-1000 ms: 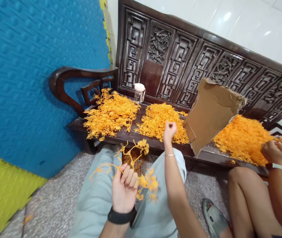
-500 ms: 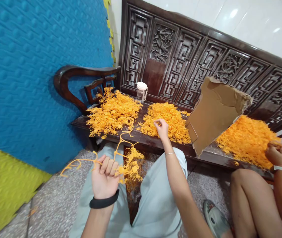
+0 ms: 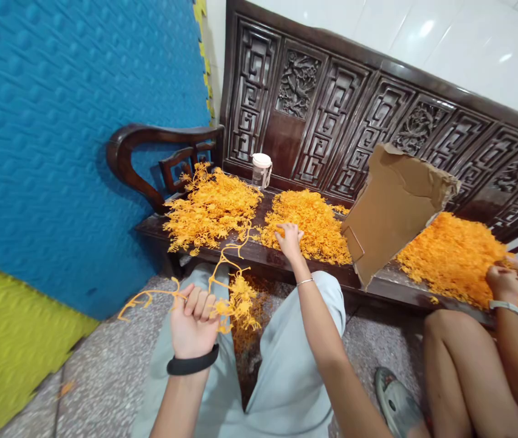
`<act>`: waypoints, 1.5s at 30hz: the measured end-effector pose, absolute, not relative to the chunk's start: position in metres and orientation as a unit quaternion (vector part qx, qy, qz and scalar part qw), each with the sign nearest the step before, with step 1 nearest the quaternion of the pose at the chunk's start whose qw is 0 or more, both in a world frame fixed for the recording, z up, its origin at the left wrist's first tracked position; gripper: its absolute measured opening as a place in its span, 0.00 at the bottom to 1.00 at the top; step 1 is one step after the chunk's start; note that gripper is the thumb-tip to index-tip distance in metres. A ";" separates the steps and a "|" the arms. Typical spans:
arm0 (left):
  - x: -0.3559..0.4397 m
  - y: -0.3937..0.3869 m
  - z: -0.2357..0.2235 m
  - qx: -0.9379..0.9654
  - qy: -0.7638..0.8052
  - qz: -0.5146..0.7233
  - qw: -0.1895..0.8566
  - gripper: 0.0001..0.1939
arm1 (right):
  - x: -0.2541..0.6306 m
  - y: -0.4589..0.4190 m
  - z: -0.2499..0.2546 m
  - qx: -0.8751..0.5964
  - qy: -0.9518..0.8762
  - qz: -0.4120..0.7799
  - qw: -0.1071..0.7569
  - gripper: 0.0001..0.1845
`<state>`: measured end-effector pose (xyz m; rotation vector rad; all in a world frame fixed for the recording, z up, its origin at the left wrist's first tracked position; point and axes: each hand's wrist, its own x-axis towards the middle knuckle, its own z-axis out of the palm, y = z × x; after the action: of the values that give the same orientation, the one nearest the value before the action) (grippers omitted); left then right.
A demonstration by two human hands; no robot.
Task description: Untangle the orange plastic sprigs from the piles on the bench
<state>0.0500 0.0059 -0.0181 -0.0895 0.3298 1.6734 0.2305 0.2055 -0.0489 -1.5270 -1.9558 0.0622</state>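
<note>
My left hand (image 3: 194,319), with a black wristband, is closed around a thin orange branching plastic strand (image 3: 217,267). One end of it sticks out to the left, and a cluster of small orange pieces (image 3: 243,302) hangs to the right of my fist. My right hand (image 3: 290,239) is at the near left edge of the middle pile of small orange pieces (image 3: 318,228), fingers apart, with nothing visible in them. Whether its fingertips touch the pile I cannot tell. A bushy pile of orange branched pieces (image 3: 213,210) lies at the bench's left end, by the strand's far tip.
A dark carved wooden bench (image 3: 281,258) carries the piles. A lidded clear cup (image 3: 261,171) stands at the back. An upright cardboard piece (image 3: 393,207) separates the middle pile from a right-hand orange pile (image 3: 455,258), where another person's hands (image 3: 507,283) work. Orange bits lie below the bench.
My right hand has moved slightly left and down, and its pinched fingers have spread. My left hand still grips the strand. The other person's hands have shifted a little at the right-hand pile.
</note>
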 end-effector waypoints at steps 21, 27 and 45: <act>0.044 0.009 -0.022 -0.053 0.154 0.736 0.657 0.20 | 0.203 0.137 -0.015 -0.240 -0.744 0.591 0.197 0.16; 0.041 0.009 -0.025 -0.044 0.159 0.744 0.647 0.21 | 0.193 0.128 -0.019 -0.204 -0.723 0.641 0.158 0.20; 0.041 0.012 -0.027 -0.049 0.152 0.742 0.652 0.20 | 0.179 0.114 -0.022 -0.205 -0.804 0.539 0.143 0.08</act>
<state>0.0413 0.0121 -0.0267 -0.1118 0.3441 1.6840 0.1792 0.1139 -0.0219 -0.5921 -2.3194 1.5544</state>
